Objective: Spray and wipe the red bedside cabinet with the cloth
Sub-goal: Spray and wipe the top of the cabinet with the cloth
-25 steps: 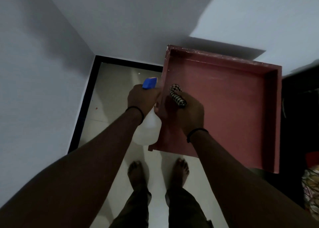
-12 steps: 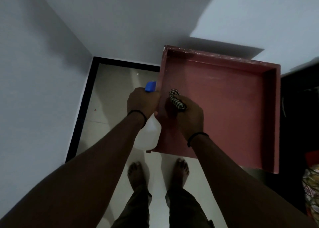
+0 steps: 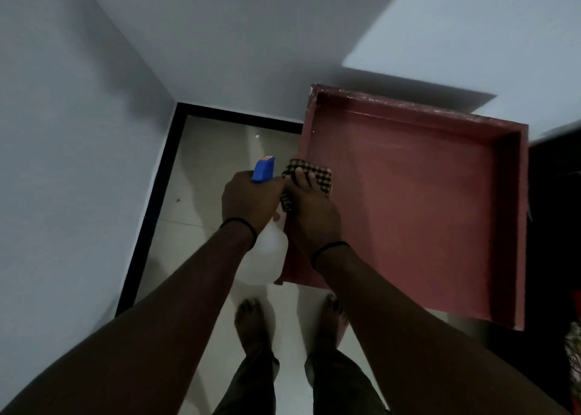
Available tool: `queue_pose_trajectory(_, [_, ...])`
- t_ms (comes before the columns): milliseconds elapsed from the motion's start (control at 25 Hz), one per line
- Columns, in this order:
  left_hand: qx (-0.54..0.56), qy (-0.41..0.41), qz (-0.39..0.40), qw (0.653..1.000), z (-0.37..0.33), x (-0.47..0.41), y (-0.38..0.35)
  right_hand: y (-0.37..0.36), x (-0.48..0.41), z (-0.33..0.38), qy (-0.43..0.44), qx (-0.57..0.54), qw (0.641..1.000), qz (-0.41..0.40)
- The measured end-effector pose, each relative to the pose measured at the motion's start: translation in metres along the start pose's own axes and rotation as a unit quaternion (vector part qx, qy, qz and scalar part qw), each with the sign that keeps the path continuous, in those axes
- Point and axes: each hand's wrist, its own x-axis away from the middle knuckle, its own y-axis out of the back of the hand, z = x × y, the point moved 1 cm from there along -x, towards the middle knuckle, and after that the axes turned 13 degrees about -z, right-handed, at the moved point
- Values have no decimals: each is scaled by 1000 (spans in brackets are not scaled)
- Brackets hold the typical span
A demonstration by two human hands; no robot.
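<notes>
Red rimmed cabinet (image 3: 408, 213), checked cloth (image 3: 319, 177) held against its left rim by curled right hand (image 3: 312, 216), blue-nozzled spray bottle (image 3: 267, 257) gripped by left hand (image 3: 248, 199)

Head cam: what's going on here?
A person stands over the red bedside cabinet. The left hand grips a spray bottle just off the cabinet's left side, with its blue nozzle on top. The right hand holds a checked cloth against the cabinet top at its left edge, fingers laid over it. Most of the top lies to the right of the cloth.
</notes>
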Motion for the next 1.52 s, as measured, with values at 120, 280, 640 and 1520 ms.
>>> queue_pose_trajectory(120, [-10, -20, -6, 1000, 4, -7, 4, 6, -55, 6, -4, 63, 998, 13])
queue_pose_trajectory(280, [-2, -17, -10, 1000, 13, -17, 3, 9, -88, 5, -39, 46, 998, -2])
queue_pose_trajectory(640, [-7, -70, 21, 997, -2, -36, -3, 14, -96, 5, -41, 28, 999, 0])
queue_pose_trajectory(1520, [-45, -85, 68, 993, -17, -40, -30, -8, -1, -46, -34, 102, 993, 52])
